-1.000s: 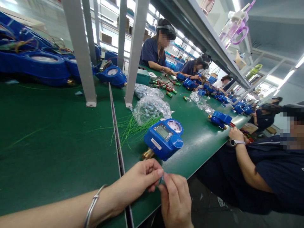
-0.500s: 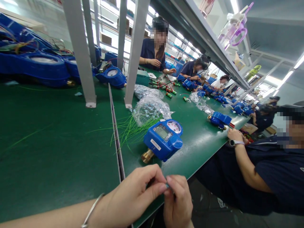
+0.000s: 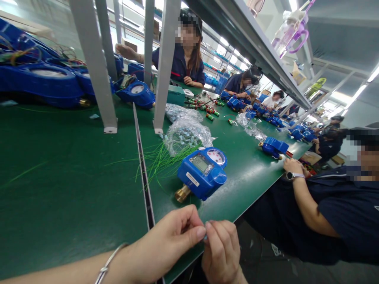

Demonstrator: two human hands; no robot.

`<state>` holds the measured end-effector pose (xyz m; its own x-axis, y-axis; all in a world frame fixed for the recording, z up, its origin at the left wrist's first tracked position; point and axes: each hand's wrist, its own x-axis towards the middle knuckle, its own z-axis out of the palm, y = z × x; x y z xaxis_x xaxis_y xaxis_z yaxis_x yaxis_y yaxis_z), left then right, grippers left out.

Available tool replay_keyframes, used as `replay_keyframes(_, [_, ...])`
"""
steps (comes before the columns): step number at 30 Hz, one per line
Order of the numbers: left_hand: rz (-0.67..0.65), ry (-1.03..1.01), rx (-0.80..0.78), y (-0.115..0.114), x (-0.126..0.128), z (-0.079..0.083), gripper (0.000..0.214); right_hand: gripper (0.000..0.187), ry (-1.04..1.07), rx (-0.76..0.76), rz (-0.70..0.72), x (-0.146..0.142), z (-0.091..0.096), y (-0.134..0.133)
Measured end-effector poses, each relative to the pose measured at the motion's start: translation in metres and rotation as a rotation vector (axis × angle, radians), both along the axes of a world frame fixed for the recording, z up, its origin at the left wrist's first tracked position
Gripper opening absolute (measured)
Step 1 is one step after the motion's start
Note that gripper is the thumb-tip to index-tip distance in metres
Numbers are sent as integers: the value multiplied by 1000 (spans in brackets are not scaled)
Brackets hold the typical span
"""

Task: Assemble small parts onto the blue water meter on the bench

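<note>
My left hand [image 3: 168,242], with a bangle on its wrist, is closed in a pinch at the table's front edge. Its fingertips meet those of my right hand [image 3: 222,248], also closed. Between them shows a bit of a small light-blue piece [image 3: 205,237], mostly hidden by the fingers. Just beyond my hands lies a blue water meter [image 3: 194,183] with a small display, a round dial and a brass fitting. Behind it, thin green wires [image 3: 160,159] spread from a clear plastic bag [image 3: 188,136] holding several light-blue pieces.
Grey shelf posts [image 3: 166,67] stand on the green table [image 3: 74,189], which a metal-edged gap [image 3: 144,173] crosses. More blue meters [image 3: 38,81] are piled at left; another meter [image 3: 272,148] lies at right. A co-worker [image 3: 319,213] sits at right; another person [image 3: 186,59] is opposite.
My fingertips have shifted slightly, and less of the light-blue piece shows. The person opposite has moved left and stretched an arm out past the posts. The meter stays put.
</note>
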<state>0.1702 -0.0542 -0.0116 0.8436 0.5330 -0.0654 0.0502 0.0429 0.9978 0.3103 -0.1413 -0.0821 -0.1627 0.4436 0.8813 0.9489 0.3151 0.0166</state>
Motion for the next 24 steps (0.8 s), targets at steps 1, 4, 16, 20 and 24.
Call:
replay_keyframes(1, [4, 19, 30, 1, -1, 1, 29, 34, 2, -10, -8, -1, 2, 0])
replay_keyframes(4, [15, 105, 179, 4, -3, 4, 23, 22, 164, -111, 34, -9, 9, 0])
replay_keyframes(16, [5, 246, 396, 16, -4, 9, 19, 16, 852, -523, 77, -25, 14, -4])
replay_keyframes(20, [-5, 251, 370, 16, -3, 7, 17, 18, 644, -402, 47, -24, 11, -2])
replay_keyframes(24, [-37, 219, 395, 16, -2, 12, 15, 31, 1257, -879, 321, -22, 18, 4])
